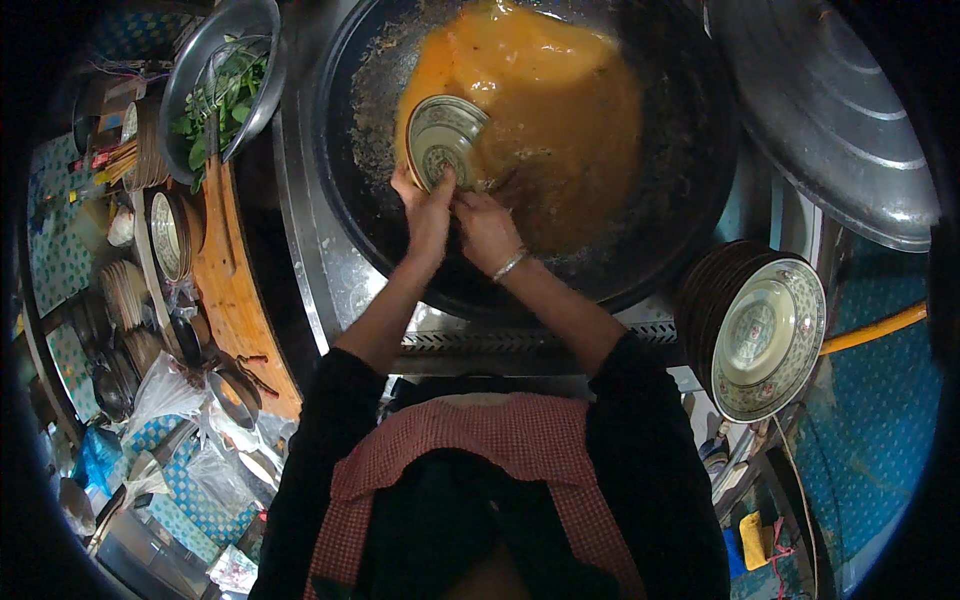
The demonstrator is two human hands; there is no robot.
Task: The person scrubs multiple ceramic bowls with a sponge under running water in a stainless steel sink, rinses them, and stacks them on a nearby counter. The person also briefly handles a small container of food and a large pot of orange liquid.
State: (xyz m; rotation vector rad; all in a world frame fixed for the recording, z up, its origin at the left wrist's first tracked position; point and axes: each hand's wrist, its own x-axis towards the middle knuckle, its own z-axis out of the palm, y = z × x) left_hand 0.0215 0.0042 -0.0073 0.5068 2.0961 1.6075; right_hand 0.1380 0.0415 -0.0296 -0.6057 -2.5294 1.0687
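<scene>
In a large dark wok (675, 157), orange-brown liquid (570, 127) covers much of the bottom. A patterned ceramic bowl (446, 139) is tilted over the liquid, its inside facing up toward me. My left hand (426, 214) grips the bowl's near rim, with the thumb on its inside. Close beside it, my right hand (487, 229) has curled fingers at the bowl's lower right edge. A dark blur lies by those fingertips, and whether they hold anything is hidden. A bracelet circles my right wrist.
Stacked patterned bowls (769, 337) stand right of the wok, below a big metal lid (832, 120). To the left, a metal basin (262, 90) holds green leaves and a wire skimmer (214, 142) above a wooden board (247, 322). More bowls (171, 236) and plastic bags (169, 390) crowd the far left.
</scene>
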